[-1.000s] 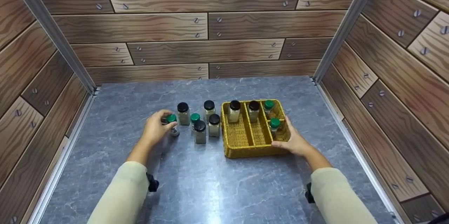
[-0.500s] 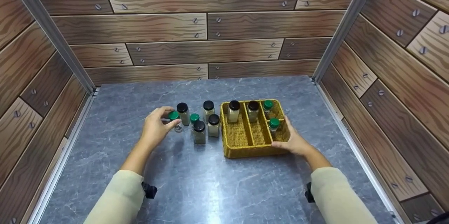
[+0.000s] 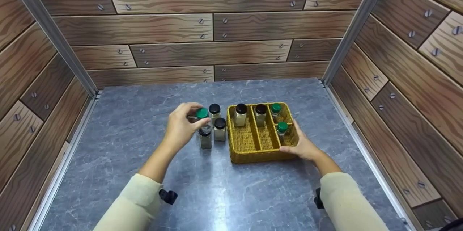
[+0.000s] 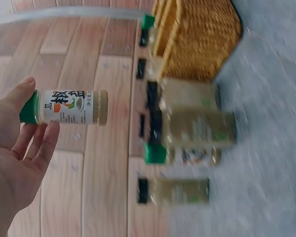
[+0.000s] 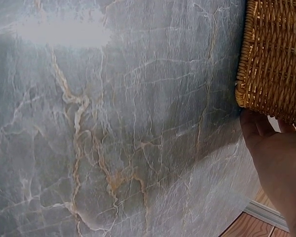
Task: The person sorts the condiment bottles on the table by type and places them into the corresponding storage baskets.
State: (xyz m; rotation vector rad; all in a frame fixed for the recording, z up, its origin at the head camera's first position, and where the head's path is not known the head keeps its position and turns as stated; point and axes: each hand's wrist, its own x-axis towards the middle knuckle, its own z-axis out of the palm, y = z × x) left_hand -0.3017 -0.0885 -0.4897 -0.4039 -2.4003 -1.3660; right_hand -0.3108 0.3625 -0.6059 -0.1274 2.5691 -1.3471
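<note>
My left hand [image 3: 181,124] pinches a green-capped seasoning jar [image 4: 71,106] by its cap, raised above the table. Its label shows in the left wrist view, where the jar stands apart from the others. Beside that hand stand black-capped spice jars [image 3: 220,131]. Another green-capped jar [image 4: 155,154] and a further black-capped jar [image 4: 180,191] show in the left wrist view; my left hand covers them in the head view. My right hand [image 3: 306,147] holds the front right corner of the woven basket [image 3: 260,157], thumb at the front rim and fingers along the side.
Dividers split the basket into compartments. Two black-capped jars [image 3: 240,116] stand at the back of the left and middle ones. Two green-capped jars [image 3: 282,128] occupy the small right compartments. Wood-patterned walls [image 3: 267,26] enclose the grey marbled tabletop [image 3: 119,140].
My left hand has lifted the green-capped jar and carried it right, over the standing jars toward the basket. My right hand and the basket stay in place.
</note>
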